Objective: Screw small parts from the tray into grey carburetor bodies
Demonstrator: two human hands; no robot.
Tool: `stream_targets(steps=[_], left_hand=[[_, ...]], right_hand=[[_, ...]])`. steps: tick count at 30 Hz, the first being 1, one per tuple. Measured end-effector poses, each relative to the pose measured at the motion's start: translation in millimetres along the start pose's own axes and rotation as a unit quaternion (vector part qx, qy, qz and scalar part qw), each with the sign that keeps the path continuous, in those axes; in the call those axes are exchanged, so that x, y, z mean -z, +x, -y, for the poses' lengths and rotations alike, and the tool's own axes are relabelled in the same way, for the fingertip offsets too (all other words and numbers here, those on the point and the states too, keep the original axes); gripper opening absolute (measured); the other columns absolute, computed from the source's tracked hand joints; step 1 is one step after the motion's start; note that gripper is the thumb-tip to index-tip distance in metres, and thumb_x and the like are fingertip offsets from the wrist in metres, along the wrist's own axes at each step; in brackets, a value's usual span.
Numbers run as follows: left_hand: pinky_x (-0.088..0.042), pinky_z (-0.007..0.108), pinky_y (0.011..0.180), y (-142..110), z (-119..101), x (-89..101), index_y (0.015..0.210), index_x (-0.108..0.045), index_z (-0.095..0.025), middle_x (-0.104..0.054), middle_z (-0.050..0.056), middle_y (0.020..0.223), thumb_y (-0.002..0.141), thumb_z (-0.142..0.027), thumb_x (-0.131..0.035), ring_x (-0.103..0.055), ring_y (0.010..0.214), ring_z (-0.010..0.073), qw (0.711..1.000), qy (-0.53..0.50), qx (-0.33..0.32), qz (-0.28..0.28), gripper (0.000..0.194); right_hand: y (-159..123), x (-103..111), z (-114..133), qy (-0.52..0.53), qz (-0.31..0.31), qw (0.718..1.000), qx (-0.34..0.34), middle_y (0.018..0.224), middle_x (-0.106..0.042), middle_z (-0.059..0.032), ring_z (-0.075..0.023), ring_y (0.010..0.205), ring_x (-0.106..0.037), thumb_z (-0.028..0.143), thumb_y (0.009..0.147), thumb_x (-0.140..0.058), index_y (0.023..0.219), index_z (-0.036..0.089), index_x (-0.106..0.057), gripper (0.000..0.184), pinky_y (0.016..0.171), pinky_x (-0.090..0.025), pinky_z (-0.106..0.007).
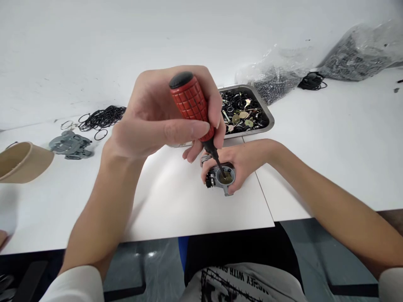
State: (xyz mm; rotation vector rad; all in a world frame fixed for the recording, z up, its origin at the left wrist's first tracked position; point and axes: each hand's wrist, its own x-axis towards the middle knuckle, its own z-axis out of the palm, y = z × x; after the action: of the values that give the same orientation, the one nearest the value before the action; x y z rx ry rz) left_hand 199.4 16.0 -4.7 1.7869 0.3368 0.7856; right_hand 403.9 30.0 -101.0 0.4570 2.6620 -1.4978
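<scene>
My left hand [157,117] is closed round the red ribbed handle of a screwdriver [192,105], held nearly upright above the table. Its dark shaft runs down into the round top of a small grey metal part [224,178]. My right hand [248,161] grips that part from the right and holds it against the white table [173,201]. The screwdriver's tip rests on a brass-coloured disc inside the part.
A steel tray [267,115] of black rings and small metal pieces stands just behind my hands. Loose black rubber rings [102,117], another grey metal part [69,144] and a tan cup [22,161] lie at the left. Clear bags of dark parts [355,54] sit at the back right.
</scene>
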Motion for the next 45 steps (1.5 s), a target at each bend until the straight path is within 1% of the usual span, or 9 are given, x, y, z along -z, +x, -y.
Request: stream_targets(steps=[6,9,13,18,23,29,31,37,45], left_hand=[[-0.055,0.033,0.052,0,-27,-29.1,0.067,-0.075,-0.014,-0.07,0.008,0.068,0.091,-0.032,-0.065,-0.066,0.052,0.0189,0.998,0.059,-0.01,-0.005,0.032],[-0.045,0.025,0.036,8,-50,-51.8,0.074,-0.075,-0.01,-0.069,0.011,0.064,0.097,-0.047,-0.053,-0.064,0.045,0.0185,0.991,-0.015,0.051,-0.123,0.05],[-0.057,0.033,0.046,17,-69,-62.4,0.105,-0.073,-0.002,-0.065,0.012,0.061,0.101,-0.057,-0.034,-0.074,0.061,0.0308,0.954,-0.051,0.146,-0.255,0.068],[-0.043,0.029,0.029,23,-52,-42.3,0.104,-0.076,-0.005,-0.058,0.009,0.05,0.102,-0.058,-0.026,-0.067,0.045,0.0278,0.945,-0.073,0.199,-0.25,0.073],[-0.061,0.031,0.053,11,-63,-53.4,0.083,-0.073,0.012,-0.07,0.021,0.069,0.102,-0.06,-0.026,-0.074,0.061,0.0291,0.952,0.013,0.173,-0.251,0.087],[-0.041,0.03,0.036,7,-57,-45.3,0.112,-0.072,0.002,-0.062,0.016,0.056,0.105,-0.044,-0.024,-0.07,0.053,0.0293,0.953,-0.087,0.161,-0.243,0.067],[-0.05,0.03,0.043,3,-42,-37.0,0.106,-0.075,-0.005,-0.065,0.014,0.065,0.105,-0.036,-0.024,-0.072,0.057,0.0268,0.95,-0.141,0.146,-0.236,0.06],[-0.046,0.031,0.031,10,-38,-41.4,0.112,-0.07,-0.007,-0.067,0.014,0.065,0.103,-0.039,-0.039,-0.071,0.055,0.0325,0.916,-0.104,0.18,-0.343,0.045],[-0.05,0.028,0.037,8,-42,-43.3,0.097,-0.071,-0.004,-0.065,0.011,0.061,0.099,-0.063,-0.035,-0.071,0.054,0.0259,0.968,-0.056,0.012,-0.243,0.069]], right_hand=[[-2,3,3,0.002,-0.012,1.0,0.007,0.124,-0.062,-0.0032,-0.0285,0.127,-0.05,0.034,0.07,-0.083,0.123,0.028,-0.068,0.055,0.105,-0.044,-0.036],[-1,3,1,0.003,-0.009,1.0,0.013,0.128,-0.061,-0.0028,-0.03,0.134,-0.046,0.036,0.07,-0.084,0.123,0.028,-0.068,0.056,0.109,-0.042,-0.037],[-1,2,-1,0.009,-0.007,1.0,0.015,0.137,-0.058,-0.0015,-0.03,0.138,-0.044,0.034,0.071,-0.083,0.124,0.03,-0.068,0.056,0.11,-0.041,-0.037],[-2,3,1,0.013,-0.014,1.0,0.021,0.134,-0.06,-0.0031,-0.0304,0.138,-0.045,0.034,0.069,-0.085,0.12,0.028,-0.07,0.053,0.109,-0.042,-0.037],[-1,2,-2,0.018,0.005,1.0,0.003,0.128,-0.059,-0.0028,-0.026,0.127,-0.053,0.033,0.072,-0.083,0.126,0.029,-0.066,0.057,0.103,-0.045,-0.033],[0,1,-4,0.019,-0.003,1.0,0.005,0.131,-0.058,-0.0026,-0.0264,0.125,-0.054,0.035,0.07,-0.084,0.126,0.029,-0.067,0.059,0.102,-0.046,-0.032],[-1,2,-2,0.021,0.001,1.0,0.007,0.132,-0.058,-0.0026,-0.0265,0.127,-0.053,0.035,0.071,-0.084,0.126,0.029,-0.067,0.058,0.104,-0.045,-0.033],[-1,2,-1,0.004,0.003,1.0,0.006,0.13,-0.057,-0.0036,-0.0266,0.124,-0.053,0.033,0.073,-0.082,0.125,0.029,-0.067,0.055,0.103,-0.045,-0.034],[-1,1,-1,0.018,-0.006,1.0,-0.007,0.128,-0.058,-0.0028,-0.0265,0.12,-0.056,0.032,0.07,-0.083,0.123,0.03,-0.068,0.055,0.099,-0.047,-0.033]])
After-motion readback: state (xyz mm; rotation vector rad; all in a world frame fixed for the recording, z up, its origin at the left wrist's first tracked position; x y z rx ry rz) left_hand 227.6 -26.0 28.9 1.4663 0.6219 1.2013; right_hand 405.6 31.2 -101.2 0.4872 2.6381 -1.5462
